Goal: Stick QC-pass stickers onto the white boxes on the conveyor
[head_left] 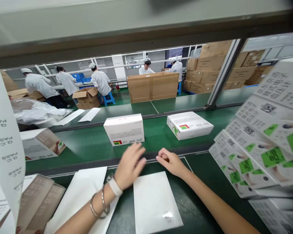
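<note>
My left hand (130, 165) reaches over the work surface, fingers spread, with a pale band and metal bangles on the wrist. Its fingertips lie just in front of a white printed box (124, 130) standing on the green belt; whether they touch is unclear. To the right, my right hand (170, 161) has its fingers curled in, and nothing shows between them. A second white box (189, 125) lies flat on the belt beyond that hand. Below and between my hands, a flat white sheet or sleeve (156, 201) with a shiny spot rests on the dark green surface.
A strip of Q.C. PASS stickers (5, 139) hangs at left. Another box (42, 144) sits on the belt's left. White sheets (88, 185) lie beneath my left forearm. Printed boxes (254, 152) stack high at right. A metal post (224, 74) rises behind. Co-workers (100, 79) sit beyond.
</note>
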A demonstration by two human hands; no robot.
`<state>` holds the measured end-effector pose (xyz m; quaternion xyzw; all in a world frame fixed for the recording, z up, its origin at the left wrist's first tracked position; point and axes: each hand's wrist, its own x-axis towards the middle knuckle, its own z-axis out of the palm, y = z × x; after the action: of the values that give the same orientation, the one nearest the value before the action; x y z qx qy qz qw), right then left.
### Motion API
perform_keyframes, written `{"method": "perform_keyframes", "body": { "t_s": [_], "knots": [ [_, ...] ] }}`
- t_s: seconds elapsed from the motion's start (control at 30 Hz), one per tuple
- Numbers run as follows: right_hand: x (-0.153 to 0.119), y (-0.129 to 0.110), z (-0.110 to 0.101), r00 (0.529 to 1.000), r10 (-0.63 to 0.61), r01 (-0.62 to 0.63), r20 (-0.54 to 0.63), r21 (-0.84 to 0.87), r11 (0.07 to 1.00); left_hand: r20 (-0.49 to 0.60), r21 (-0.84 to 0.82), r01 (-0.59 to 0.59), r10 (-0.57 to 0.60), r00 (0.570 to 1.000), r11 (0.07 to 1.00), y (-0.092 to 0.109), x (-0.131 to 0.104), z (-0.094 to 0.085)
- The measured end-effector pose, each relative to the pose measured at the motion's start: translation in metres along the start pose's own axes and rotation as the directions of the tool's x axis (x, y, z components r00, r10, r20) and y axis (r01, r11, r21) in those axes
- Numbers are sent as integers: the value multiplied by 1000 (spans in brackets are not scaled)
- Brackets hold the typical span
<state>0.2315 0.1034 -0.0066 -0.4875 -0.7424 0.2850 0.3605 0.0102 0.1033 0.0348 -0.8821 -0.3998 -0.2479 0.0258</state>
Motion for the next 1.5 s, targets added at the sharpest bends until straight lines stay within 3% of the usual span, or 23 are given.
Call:
{"method": "perform_keyframes", "body": {
  "t_s": [0.07,0.17,0.33,0.5,0.67,0.77,0.87,0.93,1.07,1.13,1.23,1.37,1.5],
  "knots": [
    [-31,-2,-1,996,17,-9,89,-95,995,247,-82,-137,153,957,987,32,-16,13],
    [-71,-5,-5,985,57,-19,163,-222,975,394,-139,-178,219,893,974,52,-33,27],
    [-103,-15,-6,974,52,31,221,-357,934,414,-112,-205,234,880,972,46,-43,38],
    [-106,-24,4,959,30,88,282,-395,915,383,-96,-226,246,891,969,45,-45,39],
    [-107,-22,8,970,33,70,243,-404,912,371,-104,-228,250,894,968,46,-45,38],
    [-108,-21,8,973,31,40,228,-302,953,375,-104,-224,246,894,969,45,-45,38],
    [-110,-24,5,946,88,-100,313,21,995,367,-111,-220,246,897,969,45,-44,39],
    [-109,-26,1,909,105,-220,404,248,944,354,-118,-217,246,902,969,45,-45,39],
    [-90,-27,-17,903,84,-278,421,424,862,335,-117,-214,241,911,970,46,-47,42],
    [-69,-25,-34,933,87,-232,349,398,888,332,-108,-212,236,913,971,47,-48,41],
    [-26,-14,-67,983,111,-148,146,270,952,335,-86,-229,244,910,970,45,-40,34],
    [31,12,-105,990,97,-89,-105,80,993,279,-25,-242,239,930,970,34,-9,20],
    [71,44,-119,990,85,-87,-110,-10,996,218,19,-231,222,951,973,14,32,17]
  ]
}}
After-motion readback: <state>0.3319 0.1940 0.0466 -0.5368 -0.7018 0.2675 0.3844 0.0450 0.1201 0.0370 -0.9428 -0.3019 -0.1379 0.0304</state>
